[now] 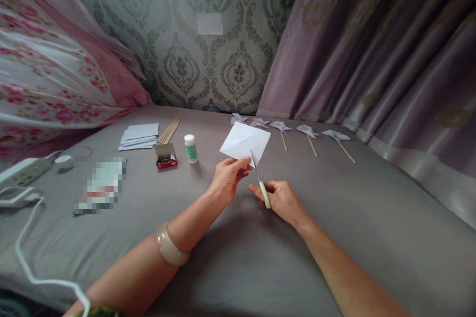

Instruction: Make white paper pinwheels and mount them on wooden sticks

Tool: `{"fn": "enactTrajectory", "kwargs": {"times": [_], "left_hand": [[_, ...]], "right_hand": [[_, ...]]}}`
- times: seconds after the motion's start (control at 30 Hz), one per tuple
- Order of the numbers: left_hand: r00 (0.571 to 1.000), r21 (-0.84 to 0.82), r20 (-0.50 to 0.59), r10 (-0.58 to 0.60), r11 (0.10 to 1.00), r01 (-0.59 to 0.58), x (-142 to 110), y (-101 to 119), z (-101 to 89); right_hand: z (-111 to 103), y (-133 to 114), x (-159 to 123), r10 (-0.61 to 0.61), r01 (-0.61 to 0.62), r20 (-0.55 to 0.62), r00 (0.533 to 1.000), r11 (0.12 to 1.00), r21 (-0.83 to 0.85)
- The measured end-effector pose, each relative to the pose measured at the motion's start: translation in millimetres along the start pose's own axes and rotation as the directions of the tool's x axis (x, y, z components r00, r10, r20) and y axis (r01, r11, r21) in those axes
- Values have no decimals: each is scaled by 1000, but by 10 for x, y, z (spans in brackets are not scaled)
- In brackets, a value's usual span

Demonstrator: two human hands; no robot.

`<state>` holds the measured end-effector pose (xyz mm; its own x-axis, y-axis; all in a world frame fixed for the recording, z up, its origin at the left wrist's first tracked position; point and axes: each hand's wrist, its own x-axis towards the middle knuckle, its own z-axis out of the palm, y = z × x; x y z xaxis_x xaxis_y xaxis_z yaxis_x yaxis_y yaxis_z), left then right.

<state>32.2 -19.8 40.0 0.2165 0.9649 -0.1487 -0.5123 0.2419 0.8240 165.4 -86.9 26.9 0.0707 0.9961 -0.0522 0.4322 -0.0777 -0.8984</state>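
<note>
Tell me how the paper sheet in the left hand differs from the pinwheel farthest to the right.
The paper sheet is nearly flat, while the pinwheel has folded blades. The paper sheet has no stick; the pinwheel has a thin stick. The paper sheet is held up by the left hand, with scissors at its near corner, whereas the pinwheel lies untouched. Both are whitish.

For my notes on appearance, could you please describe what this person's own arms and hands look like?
The left hand is gloveless, with a wide, glossy, pale bangle on the forearm; some dark green fabric, perhaps a sleeve, shows at the picture's bottom edge. The right hand is gloveless too, with a small dark mark on its back; no sleeve shows on that arm.
</note>
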Motion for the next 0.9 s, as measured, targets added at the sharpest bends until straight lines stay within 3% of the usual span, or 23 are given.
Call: {"fn": "enactTrajectory", "kwargs": {"times": [0.9], "left_hand": [[1000,3,-4,-5,1000,6,-12,7,12]], "right_hand": [[9,-3,5,14,-14,-10,1000,1000,14]]}}
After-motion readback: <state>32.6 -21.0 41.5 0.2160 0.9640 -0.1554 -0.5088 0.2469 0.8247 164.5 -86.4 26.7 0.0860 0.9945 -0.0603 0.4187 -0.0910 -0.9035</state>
